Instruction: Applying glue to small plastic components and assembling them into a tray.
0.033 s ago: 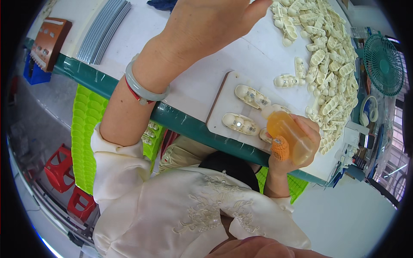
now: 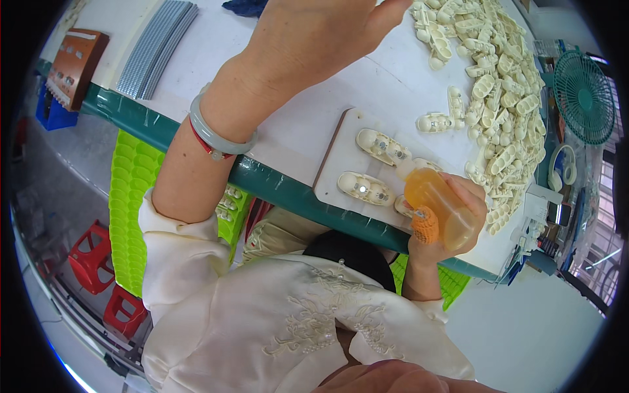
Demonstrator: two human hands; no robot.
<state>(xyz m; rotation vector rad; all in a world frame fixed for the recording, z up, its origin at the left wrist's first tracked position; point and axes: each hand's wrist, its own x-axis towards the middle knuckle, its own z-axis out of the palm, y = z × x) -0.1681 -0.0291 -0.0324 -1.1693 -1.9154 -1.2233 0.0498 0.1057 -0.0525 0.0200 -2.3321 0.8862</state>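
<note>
My right hand (image 2: 429,252) is wrapped round a translucent squeeze bottle (image 2: 447,206) of amber liquid. An orange textured finger cot (image 2: 425,226) covers one of its digits. The bottle leans, its pale nozzle end over a white board (image 2: 334,171) at the table's front edge. On that board lie several cream plastic shells, among them an upper one (image 2: 383,147) and a lower one (image 2: 365,188) with small shiny metal pieces inside; others are partly hidden by the bottle. My left hand (image 2: 321,46) reaches over the table, thumb stretched out; its other fingers are cut off by the top edge.
A large heap of cream shells (image 2: 501,111) covers the table's right side, two loose ones (image 2: 440,122) beside it. Silvery strips (image 2: 157,49) and a brown block (image 2: 77,67) lie left. Green trays (image 2: 131,203) sit below the table edge. A green fan (image 2: 584,98) stands far right.
</note>
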